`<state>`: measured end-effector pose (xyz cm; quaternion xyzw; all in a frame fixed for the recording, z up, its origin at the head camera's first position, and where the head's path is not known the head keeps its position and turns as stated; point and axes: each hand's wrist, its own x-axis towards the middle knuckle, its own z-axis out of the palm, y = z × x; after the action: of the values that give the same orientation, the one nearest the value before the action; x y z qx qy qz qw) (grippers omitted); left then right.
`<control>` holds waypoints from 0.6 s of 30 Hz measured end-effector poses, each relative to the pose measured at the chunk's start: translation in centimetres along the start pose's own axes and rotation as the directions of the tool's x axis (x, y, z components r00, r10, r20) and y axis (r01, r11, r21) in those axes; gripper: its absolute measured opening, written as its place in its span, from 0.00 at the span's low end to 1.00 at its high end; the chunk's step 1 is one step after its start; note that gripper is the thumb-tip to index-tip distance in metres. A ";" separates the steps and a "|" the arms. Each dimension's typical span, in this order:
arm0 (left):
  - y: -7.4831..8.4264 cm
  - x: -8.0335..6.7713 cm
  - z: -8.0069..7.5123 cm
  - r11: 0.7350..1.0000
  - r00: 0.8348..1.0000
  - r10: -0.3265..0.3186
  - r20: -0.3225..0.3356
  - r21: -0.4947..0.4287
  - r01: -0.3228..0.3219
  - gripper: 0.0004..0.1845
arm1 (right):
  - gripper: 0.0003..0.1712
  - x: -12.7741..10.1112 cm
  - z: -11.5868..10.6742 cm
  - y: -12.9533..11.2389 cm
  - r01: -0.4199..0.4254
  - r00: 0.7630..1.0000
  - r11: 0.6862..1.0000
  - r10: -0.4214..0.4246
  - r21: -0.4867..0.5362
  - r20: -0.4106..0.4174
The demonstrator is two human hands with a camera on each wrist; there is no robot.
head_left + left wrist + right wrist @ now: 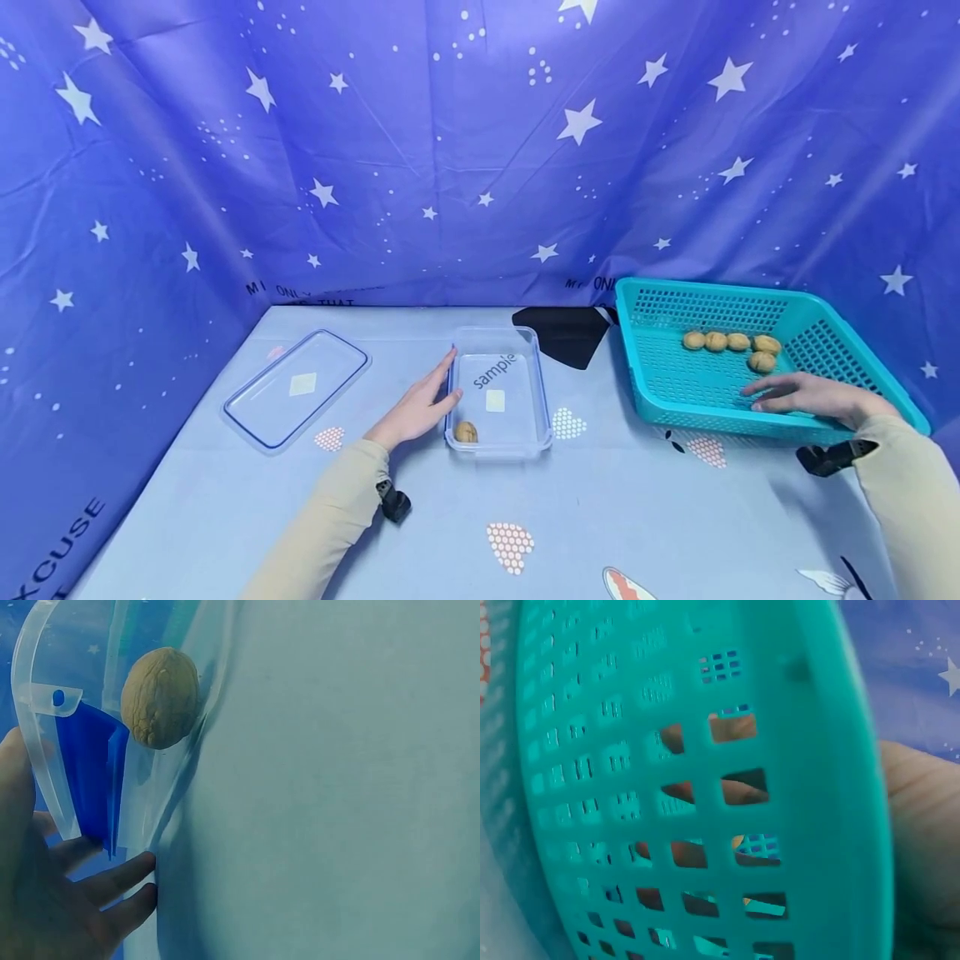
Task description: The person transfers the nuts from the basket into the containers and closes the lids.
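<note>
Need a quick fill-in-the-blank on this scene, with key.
1. In the head view, the basket shows ____ walnuts.
2. The clear container holds ____ walnut.
3. In the head view, the detached lid lies to the ____ of the container.
4. The person's ____ hand is at the basket.

Missing words: five; one; left; right

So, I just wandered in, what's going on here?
A person's left hand rests against the left side of a clear container, with one walnut in its near left corner. Their right hand reaches over the near rim of a turquoise basket, close to five visible walnuts. A clear lid lies apart, left of the container.
</note>
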<state>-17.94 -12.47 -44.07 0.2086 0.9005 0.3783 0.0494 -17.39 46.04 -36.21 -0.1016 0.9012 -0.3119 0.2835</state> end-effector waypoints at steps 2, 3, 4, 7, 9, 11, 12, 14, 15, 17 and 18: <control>-0.1 0.0 0.1 1.000 1.000 -0.010 -0.002 0.001 0.010 0.37 | 0.30 0.3 -0.2 0.1 0.004 1.000 1.000 -0.004 0.004 0.027; -0.1 0.1 0.2 1.000 1.000 -0.012 -0.002 -0.001 0.012 0.37 | 0.30 0.5 -0.3 0.1 0.003 0.999 1.000 -0.003 0.000 0.034; -0.1 0.1 0.2 1.000 1.000 -0.017 -0.001 0.000 0.017 0.37 | 0.29 0.7 -0.4 0.1 0.005 0.999 1.000 -0.005 -0.005 0.040; -0.2 0.1 0.3 1.000 1.000 -0.020 0.003 -0.003 0.020 0.37 | 0.27 1.3 -0.6 0.1 0.012 0.998 1.000 -0.011 -0.016 0.063; -0.3 0.1 0.2 1.000 1.000 -0.022 0.002 -0.001 0.022 0.37 | 0.26 1.6 -0.8 0.0 0.024 0.997 0.999 -0.023 -0.023 0.074; -0.3 0.2 0.1 1.000 1.000 -0.020 -0.004 -0.008 0.020 0.37 | 0.26 1.9 -1.0 -0.2 0.032 0.996 0.999 -0.030 -0.027 0.081; -0.3 0.2 0.0 1.000 1.000 -0.018 -0.006 -0.010 0.018 0.37 | 0.26 2.0 -1.1 -0.3 0.039 0.996 0.999 -0.037 -0.034 0.083; -0.3 0.2 -0.2 1.000 1.000 -0.023 -0.005 -0.009 0.023 0.37 | 0.26 2.1 -1.3 -0.5 0.048 0.996 0.998 -0.045 -0.028 0.083; -0.2 0.2 -0.3 1.000 1.000 -0.024 -0.005 -0.012 0.024 0.37 | 0.26 2.1 -1.4 -0.5 0.047 0.996 0.999 -0.045 -0.026 0.080; -0.2 0.2 -0.4 0.999 1.000 -0.028 -0.004 -0.016 0.028 0.37 | 0.27 2.1 -1.5 -0.7 0.043 0.996 0.999 -0.041 -0.023 0.075; -0.2 0.2 -0.4 0.999 1.000 -0.030 -0.006 -0.015 0.029 0.37 | 0.27 2.1 -1.6 -0.8 0.042 0.997 0.999 -0.041 -0.024 0.072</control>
<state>-18.24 -12.78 -43.87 0.1937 0.9008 0.3849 0.0536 -20.07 45.49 -35.66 -0.1349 0.8919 -0.3025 0.3078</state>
